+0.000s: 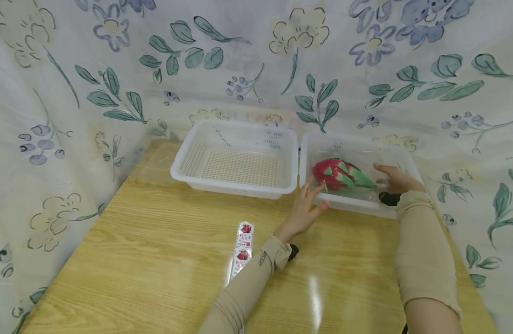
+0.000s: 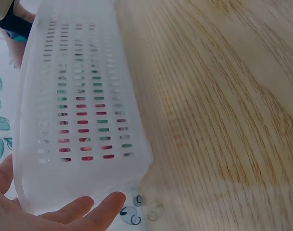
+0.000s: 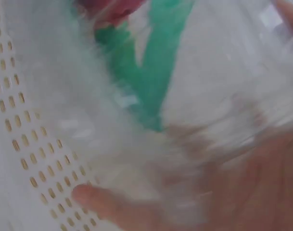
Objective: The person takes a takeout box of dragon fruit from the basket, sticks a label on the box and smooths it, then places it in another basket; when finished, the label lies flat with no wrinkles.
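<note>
A red and green dragon fruit lies inside a clear plastic box in the right white basket. My right hand grips the box at its right end; in the right wrist view the fingers show around the clear plastic. At the basket's front left corner is my left hand, its fingers spread and fairly straight. The left wrist view has these fingertips beside the basket's slotted wall, with red and green showing through the slots.
Another white basket, with a perforated bottom, stands to the left. A strip of dragon fruit labels lies on the wooden table, partly covered by the left sleeve. Flowered cloth hangs behind and along both sides.
</note>
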Available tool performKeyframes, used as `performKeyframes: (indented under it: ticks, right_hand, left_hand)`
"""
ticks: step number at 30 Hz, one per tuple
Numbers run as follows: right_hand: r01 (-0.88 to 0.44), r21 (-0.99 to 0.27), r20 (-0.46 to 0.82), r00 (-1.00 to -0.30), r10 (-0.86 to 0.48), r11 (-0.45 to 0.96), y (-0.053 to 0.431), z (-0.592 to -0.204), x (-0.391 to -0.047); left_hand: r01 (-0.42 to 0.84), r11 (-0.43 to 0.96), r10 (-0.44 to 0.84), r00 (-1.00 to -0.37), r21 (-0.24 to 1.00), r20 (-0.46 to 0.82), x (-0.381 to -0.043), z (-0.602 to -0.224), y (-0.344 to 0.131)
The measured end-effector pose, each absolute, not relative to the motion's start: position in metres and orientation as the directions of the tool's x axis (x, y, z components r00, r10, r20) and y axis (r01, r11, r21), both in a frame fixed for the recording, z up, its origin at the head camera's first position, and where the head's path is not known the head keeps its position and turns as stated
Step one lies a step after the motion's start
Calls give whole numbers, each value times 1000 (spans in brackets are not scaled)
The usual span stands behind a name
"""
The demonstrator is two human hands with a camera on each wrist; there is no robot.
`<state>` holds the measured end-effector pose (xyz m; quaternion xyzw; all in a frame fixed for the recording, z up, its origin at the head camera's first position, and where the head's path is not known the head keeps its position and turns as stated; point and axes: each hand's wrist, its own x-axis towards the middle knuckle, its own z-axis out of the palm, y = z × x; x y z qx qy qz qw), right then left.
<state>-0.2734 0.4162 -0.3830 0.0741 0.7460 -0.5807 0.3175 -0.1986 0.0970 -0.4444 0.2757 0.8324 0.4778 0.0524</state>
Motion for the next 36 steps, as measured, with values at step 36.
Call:
performKeyframes:
  ticks: [36]
  right_hand:
    - [316, -947, -304, -941, 148, 61, 375, -328, -214]
  left_hand:
    - [421, 382, 513, -837, 823, 190, -196, -434, 103]
